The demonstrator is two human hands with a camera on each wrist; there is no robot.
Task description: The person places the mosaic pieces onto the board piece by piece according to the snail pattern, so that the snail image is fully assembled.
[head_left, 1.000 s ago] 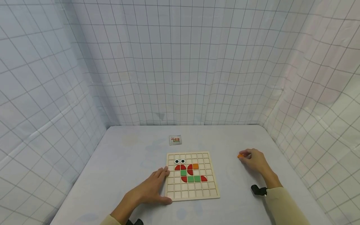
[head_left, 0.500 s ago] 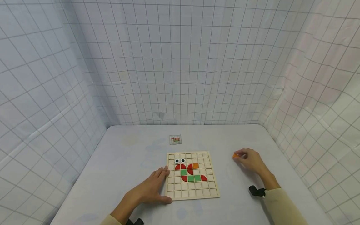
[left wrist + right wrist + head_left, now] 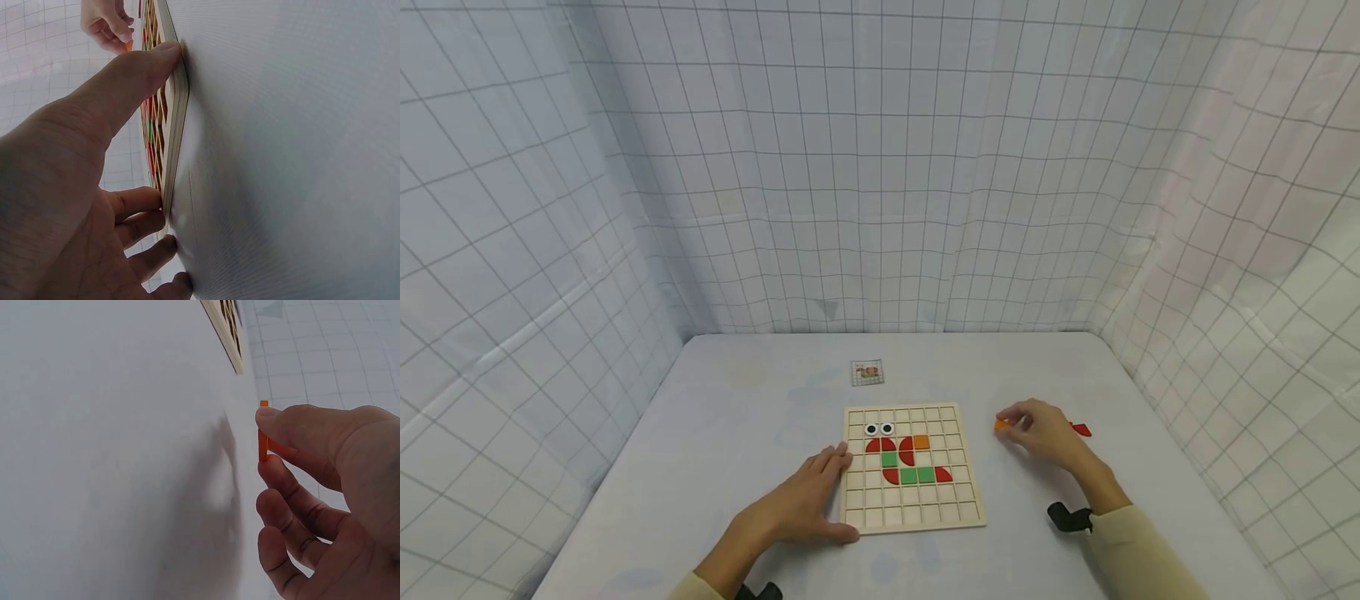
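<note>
A square wooden grid board (image 3: 929, 517) lies on the table. My left hand (image 3: 805, 502) rests at its left side, thumb on the near corner and fingertips along the edge; the left wrist view shows the thumb laid over the frame (image 3: 180, 94). To the right of the board, my right hand (image 3: 1047, 437) pinches a small orange tile (image 3: 263, 442) between thumb and index finger, raised over the table. Set in the grid are two eye tiles (image 3: 872, 430), several red rounded tiles (image 3: 907, 451), several green square tiles (image 3: 908, 476) and an orange square tile (image 3: 921, 442).
A small picture card (image 3: 867, 372) lies beyond the board's far edge. Red material (image 3: 1081, 429) shows on the table behind the right hand, partly hidden by it. Grid-lined white curtains (image 3: 880, 167) enclose the table at the back and both sides.
My right hand has moved left toward the board with the orange tile, uncovering the red material behind it. My left hand and the board have stayed in place.
</note>
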